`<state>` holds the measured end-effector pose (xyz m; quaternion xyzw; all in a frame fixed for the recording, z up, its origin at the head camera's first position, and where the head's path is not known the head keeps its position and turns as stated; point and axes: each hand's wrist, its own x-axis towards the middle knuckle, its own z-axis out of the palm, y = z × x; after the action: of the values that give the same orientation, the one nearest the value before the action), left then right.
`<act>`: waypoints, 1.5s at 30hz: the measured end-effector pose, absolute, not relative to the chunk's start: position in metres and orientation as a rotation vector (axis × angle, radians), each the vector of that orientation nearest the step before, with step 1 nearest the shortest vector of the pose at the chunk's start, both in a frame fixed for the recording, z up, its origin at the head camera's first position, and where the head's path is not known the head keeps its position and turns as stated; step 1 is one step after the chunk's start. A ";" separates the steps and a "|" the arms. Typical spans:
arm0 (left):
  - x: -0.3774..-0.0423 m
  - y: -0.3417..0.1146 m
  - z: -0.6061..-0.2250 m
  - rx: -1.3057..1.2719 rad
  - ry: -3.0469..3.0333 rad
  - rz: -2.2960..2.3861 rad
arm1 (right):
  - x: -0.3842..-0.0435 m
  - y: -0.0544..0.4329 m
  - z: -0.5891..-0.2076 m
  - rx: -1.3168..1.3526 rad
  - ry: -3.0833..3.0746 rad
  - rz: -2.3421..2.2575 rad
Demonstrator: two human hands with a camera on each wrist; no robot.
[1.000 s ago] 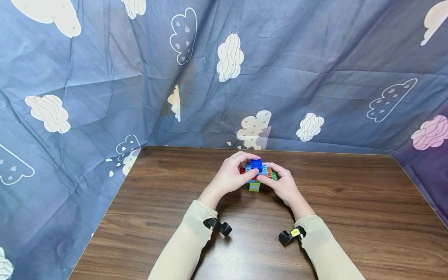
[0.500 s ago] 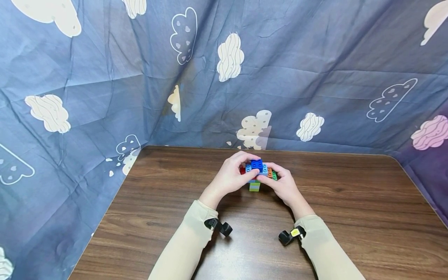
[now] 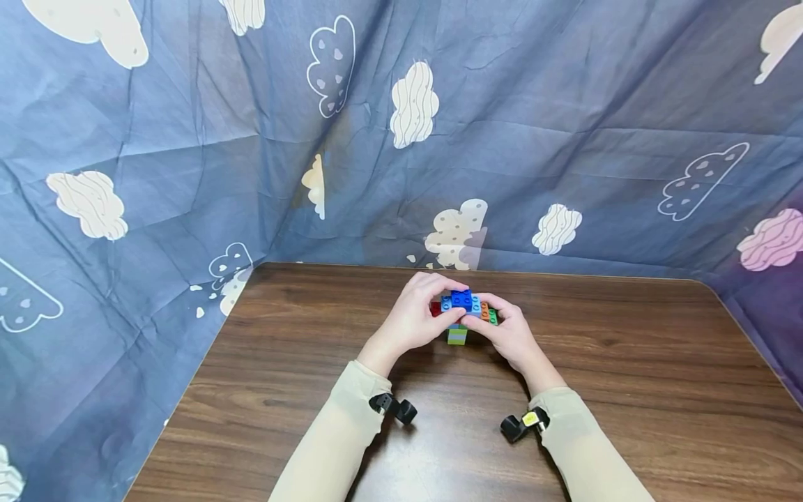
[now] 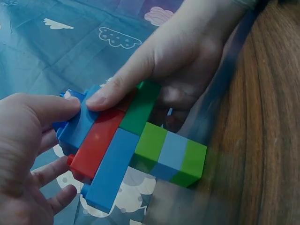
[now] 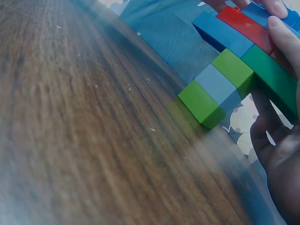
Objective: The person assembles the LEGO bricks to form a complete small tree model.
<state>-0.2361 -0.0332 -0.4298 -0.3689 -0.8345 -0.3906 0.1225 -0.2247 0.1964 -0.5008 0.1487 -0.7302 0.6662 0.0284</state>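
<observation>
A toy brick build stands on the table, its stem of lime and pale blue bricks (image 4: 171, 152) lowest. Across that stem lie a blue brick (image 4: 111, 168) and a green brick (image 4: 140, 108), with a red brick (image 4: 97, 145) and an orange brick (image 3: 484, 312) over them. A lighter blue brick (image 3: 475, 305) lies higher, topped by a dark blue brick (image 3: 461, 300). My left hand (image 3: 410, 314) pinches the dark blue brick between thumb and fingers. From the right, my right hand (image 3: 509, 331) holds the build's upper layers, thumb on the near side; its far fingertips are partly hidden.
The brown wood-grain table (image 3: 602, 348) extends around the build. A dark blue cloth with cloud prints (image 3: 502, 139) hangs behind the table's back edge and along its sides. Black wrist cameras sit on both sleeves.
The head view has shifted very slightly. Both hands keep their hold on the bricks, and the build looks the same.
</observation>
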 end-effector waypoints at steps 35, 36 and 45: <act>-0.240 -0.036 -0.435 -1.056 -2.524 -1.357 | -0.223 0.203 -0.485 0.531 -2.457 1.635; -0.240 -0.036 -0.436 -1.051 -2.527 -1.372 | -0.222 0.203 -0.484 0.528 -2.474 1.618; -0.251 -0.059 -0.445 -1.103 -2.565 -1.447 | -0.221 0.222 -0.478 0.551 -2.616 1.527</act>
<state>-0.2512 -0.0593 -0.4454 -0.3509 -0.8156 -0.4600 -0.0015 -0.2212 0.2217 -0.4784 0.1789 -0.8493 0.4957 0.0313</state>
